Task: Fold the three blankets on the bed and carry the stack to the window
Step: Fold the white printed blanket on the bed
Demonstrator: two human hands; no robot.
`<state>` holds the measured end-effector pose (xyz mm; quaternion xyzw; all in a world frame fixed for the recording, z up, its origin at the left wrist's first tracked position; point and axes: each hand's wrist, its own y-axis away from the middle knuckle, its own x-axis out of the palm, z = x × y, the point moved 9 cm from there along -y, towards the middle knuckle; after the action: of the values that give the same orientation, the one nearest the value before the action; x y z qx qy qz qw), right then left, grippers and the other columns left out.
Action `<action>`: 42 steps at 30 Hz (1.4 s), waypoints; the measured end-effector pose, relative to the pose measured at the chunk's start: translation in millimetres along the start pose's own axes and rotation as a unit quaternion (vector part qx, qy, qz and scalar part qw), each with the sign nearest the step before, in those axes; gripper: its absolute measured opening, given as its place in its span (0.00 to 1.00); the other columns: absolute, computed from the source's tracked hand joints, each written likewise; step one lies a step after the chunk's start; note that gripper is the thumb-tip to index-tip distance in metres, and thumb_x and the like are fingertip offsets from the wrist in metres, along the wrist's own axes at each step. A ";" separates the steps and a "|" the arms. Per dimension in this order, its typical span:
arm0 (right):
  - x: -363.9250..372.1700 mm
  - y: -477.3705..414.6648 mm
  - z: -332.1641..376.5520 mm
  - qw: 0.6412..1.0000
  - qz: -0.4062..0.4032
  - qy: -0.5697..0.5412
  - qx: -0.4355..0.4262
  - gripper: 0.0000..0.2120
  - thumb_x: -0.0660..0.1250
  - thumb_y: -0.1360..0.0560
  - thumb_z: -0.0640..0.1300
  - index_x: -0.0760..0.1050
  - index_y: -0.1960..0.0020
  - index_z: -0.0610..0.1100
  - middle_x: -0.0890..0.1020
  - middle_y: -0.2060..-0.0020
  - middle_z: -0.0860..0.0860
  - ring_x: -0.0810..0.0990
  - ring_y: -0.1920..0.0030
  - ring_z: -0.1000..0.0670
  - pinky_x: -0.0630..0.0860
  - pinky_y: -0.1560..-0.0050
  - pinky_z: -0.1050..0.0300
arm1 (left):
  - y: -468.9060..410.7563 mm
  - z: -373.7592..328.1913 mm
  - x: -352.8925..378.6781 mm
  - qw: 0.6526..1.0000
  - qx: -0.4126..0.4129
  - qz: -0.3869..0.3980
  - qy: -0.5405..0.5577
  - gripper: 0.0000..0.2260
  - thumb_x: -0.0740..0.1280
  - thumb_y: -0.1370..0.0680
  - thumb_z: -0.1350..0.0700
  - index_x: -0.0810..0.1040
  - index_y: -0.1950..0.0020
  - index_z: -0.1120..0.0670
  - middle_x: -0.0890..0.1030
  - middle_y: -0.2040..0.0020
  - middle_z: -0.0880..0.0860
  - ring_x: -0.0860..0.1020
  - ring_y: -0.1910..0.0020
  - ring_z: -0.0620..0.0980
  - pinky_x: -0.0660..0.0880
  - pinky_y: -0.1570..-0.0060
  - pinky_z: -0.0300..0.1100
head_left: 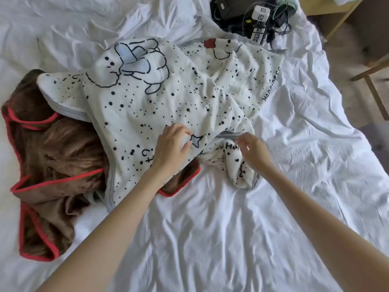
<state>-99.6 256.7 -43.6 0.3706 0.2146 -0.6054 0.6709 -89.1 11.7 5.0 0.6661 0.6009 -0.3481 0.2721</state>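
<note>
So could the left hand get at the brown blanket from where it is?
Probably yes. The brown blanket lies bare just left of the left hand, with nothing over that part; only its right side is under the spotted blanket.

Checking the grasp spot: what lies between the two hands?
In the head view, only the white blanket, its blue star and a bunched grey hem, lies between the left hand and right hand.

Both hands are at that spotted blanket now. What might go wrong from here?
The spotted blanket lies bunched over the brown blanket, so lifting it may drag that one along. Its far edge lies right by the pile of cables and gear, which might snag if the blanket is pulled.
</note>
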 end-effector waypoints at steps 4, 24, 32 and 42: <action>-8.1 -21.4 -33.3 0.994 -0.062 0.050 0.076 0.16 0.64 0.24 0.43 0.70 0.37 0.41 0.75 0.41 0.46 0.76 0.43 0.46 0.76 0.47 0.46 | -0.6 18.3 45.9 0.986 0.004 0.098 -0.136 0.25 0.69 0.25 0.43 0.72 0.30 0.51 0.66 0.26 0.50 0.60 0.25 0.54 0.61 0.30 0.55; -96.0 71.5 52.9 0.994 -0.035 -0.092 -0.050 0.14 0.66 0.34 0.27 0.80 0.55 0.41 0.79 0.67 0.49 0.76 0.63 0.47 0.69 0.64 0.55 | 9.7 -118.2 -5.6 0.989 0.110 0.094 0.029 0.29 0.72 0.24 0.51 0.66 0.26 0.53 0.70 0.28 0.49 0.67 0.31 0.45 0.63 0.33 0.40; -181.6 137.5 128.2 0.987 -0.001 -0.044 -0.155 0.10 0.75 0.34 0.35 0.81 0.55 0.44 0.80 0.67 0.55 0.77 0.66 0.56 0.70 0.66 0.65 | 48.3 -187.7 -52.7 0.989 0.134 0.054 0.028 0.06 0.64 0.20 0.55 0.72 0.55 0.54 0.70 0.69 0.43 0.66 0.75 0.40 0.62 0.74 0.33; -177.0 179.9 80.9 0.992 0.090 0.080 -0.031 0.10 0.78 0.37 0.45 0.77 0.68 0.51 0.76 0.77 0.57 0.74 0.73 0.58 0.65 0.76 0.67 | 91.8 -216.8 -168.6 0.988 0.085 0.047 0.120 0.11 0.60 0.18 0.59 0.69 0.60 0.49 0.66 0.72 0.46 0.62 0.78 0.42 0.60 0.75 0.36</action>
<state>31.2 309.7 180.7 0.4148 0.2516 -0.5040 0.7146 25.5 66.0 265.3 0.7514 0.5653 -0.3022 0.1564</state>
